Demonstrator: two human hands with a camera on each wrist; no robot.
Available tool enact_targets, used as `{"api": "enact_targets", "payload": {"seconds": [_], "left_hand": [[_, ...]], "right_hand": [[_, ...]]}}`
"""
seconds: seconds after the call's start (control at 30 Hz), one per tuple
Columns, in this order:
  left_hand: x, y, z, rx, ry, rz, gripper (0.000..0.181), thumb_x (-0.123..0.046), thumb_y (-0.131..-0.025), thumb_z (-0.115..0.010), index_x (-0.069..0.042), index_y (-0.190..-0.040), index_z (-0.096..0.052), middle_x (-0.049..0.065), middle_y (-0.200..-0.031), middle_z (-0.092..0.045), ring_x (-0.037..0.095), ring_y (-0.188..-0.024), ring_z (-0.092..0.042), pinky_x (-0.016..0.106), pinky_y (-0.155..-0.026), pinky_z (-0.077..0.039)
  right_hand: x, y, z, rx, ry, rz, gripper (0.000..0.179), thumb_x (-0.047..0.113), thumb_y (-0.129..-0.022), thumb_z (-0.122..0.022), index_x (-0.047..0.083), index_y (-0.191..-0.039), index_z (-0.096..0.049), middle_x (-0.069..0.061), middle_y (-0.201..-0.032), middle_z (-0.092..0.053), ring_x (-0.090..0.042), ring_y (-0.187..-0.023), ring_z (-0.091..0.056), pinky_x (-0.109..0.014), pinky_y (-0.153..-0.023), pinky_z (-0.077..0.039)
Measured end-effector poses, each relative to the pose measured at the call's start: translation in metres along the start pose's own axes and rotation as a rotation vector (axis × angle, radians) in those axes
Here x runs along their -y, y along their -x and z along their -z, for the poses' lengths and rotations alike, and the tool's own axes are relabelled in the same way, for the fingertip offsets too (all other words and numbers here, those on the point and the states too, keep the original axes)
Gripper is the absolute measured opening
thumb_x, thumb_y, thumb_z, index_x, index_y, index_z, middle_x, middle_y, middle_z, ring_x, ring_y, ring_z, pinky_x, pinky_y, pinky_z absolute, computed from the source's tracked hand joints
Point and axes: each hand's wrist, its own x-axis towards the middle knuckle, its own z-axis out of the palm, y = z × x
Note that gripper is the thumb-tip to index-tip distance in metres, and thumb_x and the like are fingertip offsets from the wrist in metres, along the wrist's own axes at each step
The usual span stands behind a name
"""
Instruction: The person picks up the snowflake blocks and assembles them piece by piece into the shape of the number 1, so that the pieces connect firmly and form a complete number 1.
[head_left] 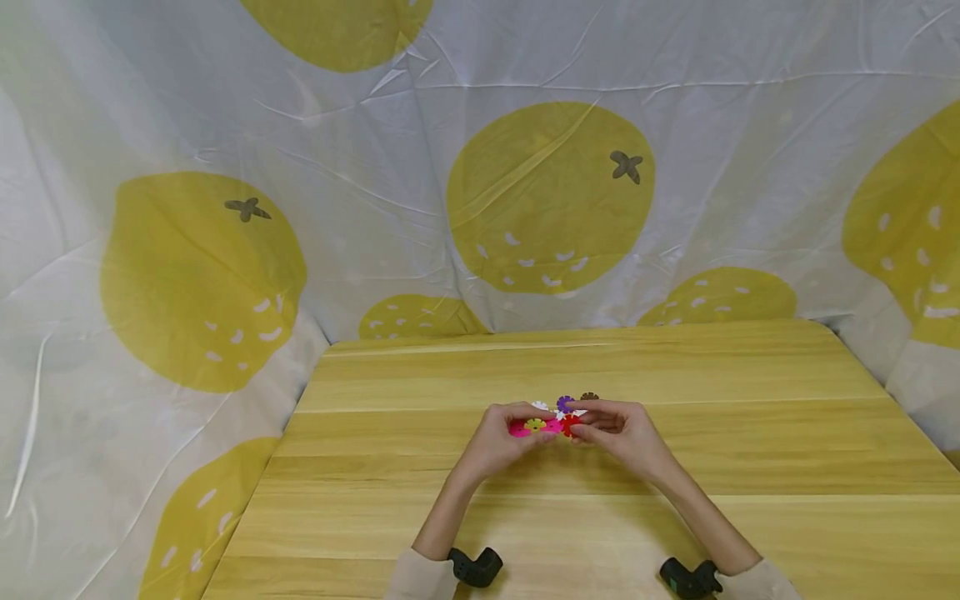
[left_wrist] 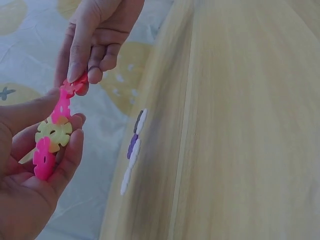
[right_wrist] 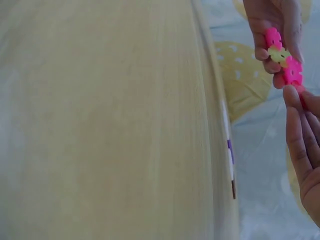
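My left hand holds a short chain of flower-shaped plastic interlocking discs. The chain has a pink disc, a yellow disc and another pink disc, slotted edge to edge. Between thumb and fingertips, my right hand pinches a red disc at the free end of the chain. Red and pink discs meet at their edges; whether the slots are engaged I cannot tell. Both hands are above the table, close together.
Beyond the hands, several loose discs lie on the wooden table, among them a purple disc, a brown disc and a white disc. A lemon-print cloth hangs behind the table.
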Motion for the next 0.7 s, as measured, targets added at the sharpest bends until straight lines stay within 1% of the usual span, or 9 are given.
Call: {"api": "enact_targets", "payload": {"seconds": [0.1,0.2,0.27,0.33,0.43,0.53,0.6,0.7], "left_hand": [[-0.0004,0.0001,0.0003,0.015,0.032,0.011,0.026,-0.016,-0.092,-0.08,-0.011,-0.118,-0.079,0.013,-0.122,-0.074,0.024,-0.109,-0.067,0.015,-0.081,-0.056],[-0.0007,0.0001,0.0007,0.021,0.049,0.02,0.026,-0.016,-0.092,-0.08,-0.012,-0.118,-0.079,0.012,-0.124,-0.074,0.025,-0.111,-0.067,0.016,-0.081,-0.057],[-0.0015,0.0004,0.0011,0.021,0.046,0.021,0.026,-0.016,-0.091,-0.08,-0.013,-0.117,-0.08,0.01,-0.12,-0.075,0.021,-0.108,-0.066,0.016,-0.081,-0.057],[-0.0017,0.0004,0.0015,0.023,0.044,0.016,0.025,-0.016,-0.091,-0.081,-0.013,-0.116,-0.08,0.008,-0.117,-0.076,0.017,-0.105,-0.065,0.017,-0.081,-0.057],[-0.0019,0.0003,0.002,0.026,0.049,0.006,0.025,-0.013,-0.091,-0.08,-0.012,-0.116,-0.08,0.008,-0.114,-0.076,0.013,-0.1,-0.064,0.018,-0.08,-0.057],[-0.0011,-0.0002,0.0023,0.022,0.05,0.001,0.026,-0.011,-0.09,-0.08,-0.011,-0.117,-0.08,0.01,-0.115,-0.075,0.014,-0.102,-0.064,0.018,-0.081,-0.057],[-0.001,-0.0005,0.0026,0.018,0.05,0.001,0.028,-0.01,-0.09,-0.081,-0.012,-0.117,-0.08,0.009,-0.115,-0.075,0.015,-0.103,-0.064,0.018,-0.081,-0.057],[-0.0015,-0.0003,0.0031,0.016,0.052,-0.006,0.029,-0.011,-0.089,-0.081,-0.012,-0.118,-0.08,0.009,-0.116,-0.075,0.016,-0.105,-0.064,0.018,-0.082,-0.057]], "right_hand": [[0.0015,0.0009,0.0001,-0.012,0.005,0.005,0.031,0.012,-0.096,-0.074,-0.002,-0.124,-0.073,-0.02,-0.111,-0.078,-0.038,-0.091,-0.077,-0.046,-0.083,-0.061],[0.0033,0.0017,0.0004,-0.01,0.033,0.026,0.026,0.012,-0.095,-0.075,0.003,-0.12,-0.076,-0.018,-0.113,-0.077,-0.031,-0.091,-0.078,-0.046,-0.082,-0.062],[0.0026,0.0018,0.0011,0.003,0.05,0.041,0.026,0.01,-0.095,-0.074,0.003,-0.12,-0.076,-0.02,-0.113,-0.077,-0.025,-0.091,-0.079,-0.044,-0.082,-0.063],[0.0018,0.0017,0.0015,0.021,0.045,0.046,0.027,0.008,-0.096,-0.073,0.001,-0.122,-0.075,-0.022,-0.113,-0.076,-0.023,-0.092,-0.079,-0.044,-0.082,-0.062],[0.0001,0.0015,0.0018,0.044,0.02,0.042,0.03,0.007,-0.097,-0.07,-0.004,-0.126,-0.072,-0.026,-0.114,-0.074,-0.028,-0.093,-0.079,-0.041,-0.084,-0.062],[0.0009,0.002,0.0012,0.035,0.0,0.032,0.032,0.008,-0.099,-0.069,-0.005,-0.128,-0.07,-0.025,-0.116,-0.075,-0.035,-0.093,-0.078,-0.038,-0.084,-0.062],[0.0019,0.0026,0.0006,0.013,0.013,0.033,0.031,0.011,-0.098,-0.07,-0.002,-0.127,-0.072,-0.023,-0.114,-0.076,-0.036,-0.091,-0.078,-0.035,-0.083,-0.063],[0.0034,0.0033,0.0002,-0.005,0.005,0.041,0.029,0.011,-0.097,-0.072,0.0,-0.123,-0.074,-0.021,-0.114,-0.076,-0.035,-0.09,-0.078,-0.039,-0.082,-0.063]]}}
